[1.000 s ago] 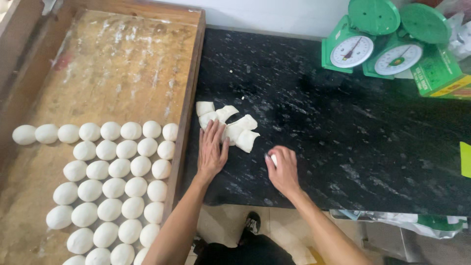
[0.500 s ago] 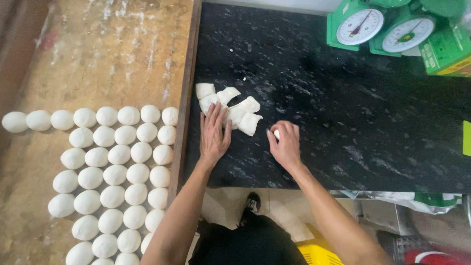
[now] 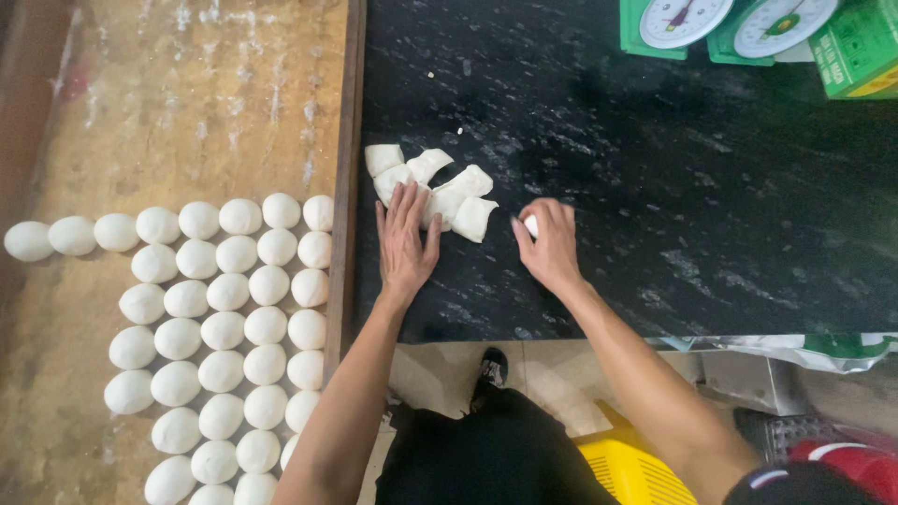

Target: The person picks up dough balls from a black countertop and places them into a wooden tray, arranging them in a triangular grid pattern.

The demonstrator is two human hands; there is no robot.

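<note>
**Operator:** Head camera looks straight down on a black marbled worktop [image 3: 655,187]. I see the left hand [image 3: 404,245] lying flat, palm down, fingers stretched out and slightly spread, the fingertips touching the near edge of a cluster of cut dough pieces [image 3: 449,192]. It grips nothing.

**Second:** And the other hand?

**Operator:** I have the right hand [image 3: 550,245] just beside that cluster, on its right. Its fingers are curled in around a small white dough piece [image 3: 531,224], which peeks out at the fingertips; the hand presses it against the worktop.

**Second:** Where is the finished dough?

**Operator:** Left of the worktop sits a floured wooden tray [image 3: 187,103] with a raised rim. I see rolled dough balls [image 3: 229,327] packed in close rows on its near half, touching one another, with one longer row reaching towards the tray's left side.

**Second:** Anything at the far edge?

**Operator:** Two green dial scales [image 3: 720,23] stand at the top right, next to a green box [image 3: 861,51]. Below the worktop's near edge I can make out a yellow container [image 3: 627,468] and a shoe [image 3: 488,367] on the floor.
</note>
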